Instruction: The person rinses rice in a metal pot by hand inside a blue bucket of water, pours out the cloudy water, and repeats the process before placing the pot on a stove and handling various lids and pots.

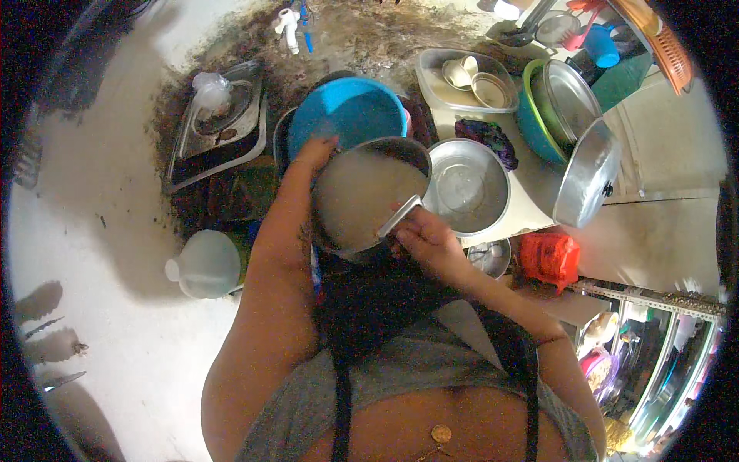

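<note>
A wide metal pot (369, 199) is held tilted in front of my body, its inside facing up towards me and looking dull grey. My right hand (430, 239) grips the pot's metal handle (399, 217) on the near right side. At the opposite side, my left hand (316, 155) is at the rim; its fingers are mostly hidden behind the pot. Just beyond is a blue plastic basin (346, 110), partly covered by the pot and the left hand. To the right, a shallow round aluminium pan (467, 187) rests on the light counter (528, 199).
A clear plastic tub (424, 86) with small cups, a dark cloth (488, 141), a green basin (531, 115) and a leaning aluminium lid (586, 173) occupy the right. Leftward are a black tray (254, 138) and a translucent jug (208, 263). A white tap (287, 29) projects from the stained wall.
</note>
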Available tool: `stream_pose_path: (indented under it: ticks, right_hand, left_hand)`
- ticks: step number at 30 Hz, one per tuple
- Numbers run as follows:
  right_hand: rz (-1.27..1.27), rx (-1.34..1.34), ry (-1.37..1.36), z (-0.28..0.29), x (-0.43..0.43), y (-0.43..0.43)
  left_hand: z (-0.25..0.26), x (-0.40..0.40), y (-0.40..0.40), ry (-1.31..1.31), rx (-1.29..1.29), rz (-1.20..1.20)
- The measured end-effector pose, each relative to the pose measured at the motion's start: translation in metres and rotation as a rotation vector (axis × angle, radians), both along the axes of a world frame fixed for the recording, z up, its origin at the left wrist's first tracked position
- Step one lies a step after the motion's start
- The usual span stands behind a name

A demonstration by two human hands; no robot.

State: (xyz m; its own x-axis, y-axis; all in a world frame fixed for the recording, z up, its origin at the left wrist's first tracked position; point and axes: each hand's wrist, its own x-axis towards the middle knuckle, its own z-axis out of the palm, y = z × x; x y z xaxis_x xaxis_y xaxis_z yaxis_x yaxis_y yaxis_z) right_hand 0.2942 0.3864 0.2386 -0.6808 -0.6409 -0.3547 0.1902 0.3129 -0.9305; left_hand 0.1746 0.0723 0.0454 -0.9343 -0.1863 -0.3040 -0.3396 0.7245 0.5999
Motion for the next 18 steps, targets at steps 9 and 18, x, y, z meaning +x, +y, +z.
stream_pose_path:
  ticks: [9, 18]
  right_hand:
    - [-0.019, -0.131, -0.009, 0.002, 0.002, -0.004]
    - [0.019, -0.022, 0.072, 0.000, 0.001, -0.007]
  left_hand:
    - [0.011, 0.000, 0.003, -0.130, 0.057, -0.053]
    - [-0.024, -0.003, -0.012, 0.027, 0.007, -0.126]
